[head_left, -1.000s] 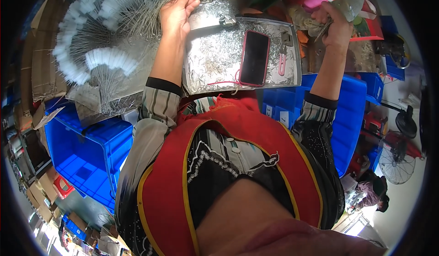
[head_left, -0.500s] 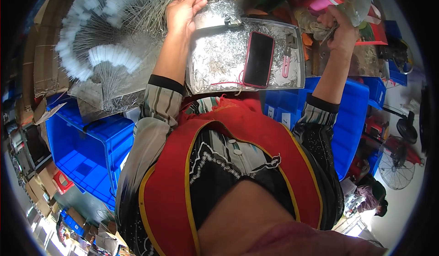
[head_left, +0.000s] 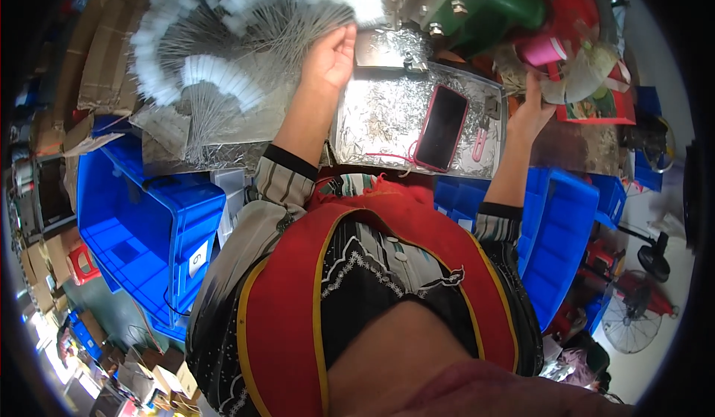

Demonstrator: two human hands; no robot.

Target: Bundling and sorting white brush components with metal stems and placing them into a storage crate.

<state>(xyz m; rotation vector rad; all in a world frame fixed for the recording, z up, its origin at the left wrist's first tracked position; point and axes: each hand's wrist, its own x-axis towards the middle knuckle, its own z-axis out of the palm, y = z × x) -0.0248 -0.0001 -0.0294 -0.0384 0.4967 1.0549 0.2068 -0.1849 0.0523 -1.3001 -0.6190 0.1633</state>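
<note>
My left hand [head_left: 328, 59] is at the right edge of a large fanned pile of small white-bristled wire brushes [head_left: 272, 26]. Its fingers are pressed together; what they hold, if anything, I cannot make out. A smaller fan of the same brushes [head_left: 211, 78] lies closer to me. My right hand [head_left: 530, 110] is raised with bent fingers beside a clear plastic bag [head_left: 585, 74] and a pink cylindrical object [head_left: 541, 50]. The fingertips are partly hidden, so their grip is unclear. Between my hands lies a shallow metal tray [head_left: 376, 123] scattered with short wire pieces.
A phone [head_left: 442, 128] and a pink-handled cutter [head_left: 480, 143] rest in the tray. Behind it stands a machine with bolts [head_left: 457, 6] and a green housing [head_left: 514, 1]. Blue bins [head_left: 126, 208] flank me below the bench. A fan [head_left: 633, 320] is at right.
The view has shifted, so the bench shows lower and further right. My right hand has moved down and left relative to the pink object. My left hand stays near the brush pile.
</note>
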